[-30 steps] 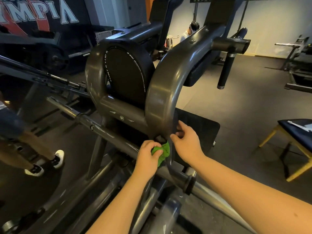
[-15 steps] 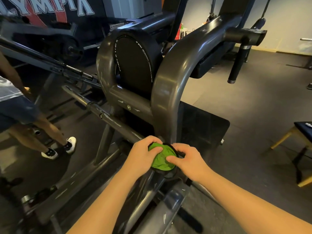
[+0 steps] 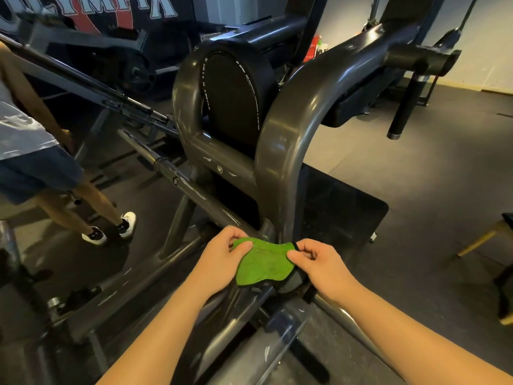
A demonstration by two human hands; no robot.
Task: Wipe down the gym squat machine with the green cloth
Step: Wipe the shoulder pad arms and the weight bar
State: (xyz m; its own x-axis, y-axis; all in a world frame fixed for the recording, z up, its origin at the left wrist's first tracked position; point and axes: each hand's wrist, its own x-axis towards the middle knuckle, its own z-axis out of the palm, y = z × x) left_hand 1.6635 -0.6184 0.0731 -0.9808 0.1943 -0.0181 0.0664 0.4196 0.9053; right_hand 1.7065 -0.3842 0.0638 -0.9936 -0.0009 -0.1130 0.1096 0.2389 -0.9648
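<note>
Far off to the left of the fingers, another person (image 3: pixel 39 162) in dark shorts and white shoes (image 3: pixel 111 229) stands on the dark floor, only partly in sight. Between that person and the hands a steel bar (image 3: pixel 172 173) slants down and runs in just beyond the left fingertips. The left hand (image 3: pixel 219 259) comes up from below and pinches the left edge of the green cloth (image 3: pixel 263 265) between thumb and curled fingertips. The cloth is pulled out flat between the two hands, right in front of the foot of the squat machine (image 3: pixel 283 129), whose thick grey curved frame rises straight up beyond the fingers. The cloth's lower edge droops over a dark joint of the machine, though I cannot tell whether it touches. Above and beyond the fingers, inside that curve, sits a round black pad (image 3: pixel 236 98). The right hand (image 3: pixel 322 268) pinches the cloth's right edge, where a black trim shows, between thumb and forefinger, its other fingers curled in loosely. Beyond the right fingers lies a black footplate (image 3: pixel 344 207), and well above and to the right of them a black handle (image 3: pixel 402 107) hangs down from the frame. Far right of the fingers, a wooden chair leg (image 3: pixel 477 241) pokes in.
</note>
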